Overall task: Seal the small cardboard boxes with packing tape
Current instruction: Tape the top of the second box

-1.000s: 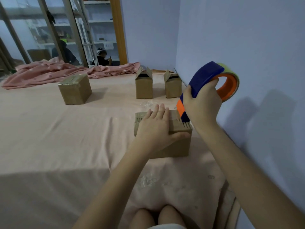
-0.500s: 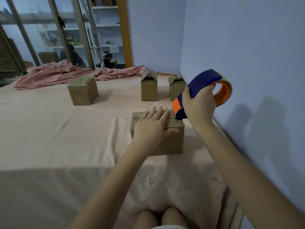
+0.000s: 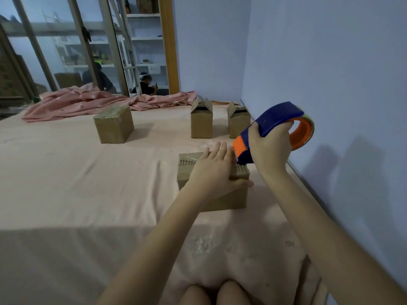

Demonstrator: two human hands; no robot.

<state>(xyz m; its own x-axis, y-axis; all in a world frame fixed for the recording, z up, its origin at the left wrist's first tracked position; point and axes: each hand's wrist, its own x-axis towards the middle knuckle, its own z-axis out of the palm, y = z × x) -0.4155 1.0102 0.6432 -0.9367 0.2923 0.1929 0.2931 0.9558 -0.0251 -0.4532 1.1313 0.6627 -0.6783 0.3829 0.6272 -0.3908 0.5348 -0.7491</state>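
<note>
cardboard box (image 3: 222, 200), brown, tape-glossed top, flaps closed

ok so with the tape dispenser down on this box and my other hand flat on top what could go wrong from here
1. The left hand lies flat on the near box, fingertips right by the tape dispenser nose; its cutting edge could nick them.
2. The right hand pulling could slide the box on the loose sheet, skewing the tape.
</note>
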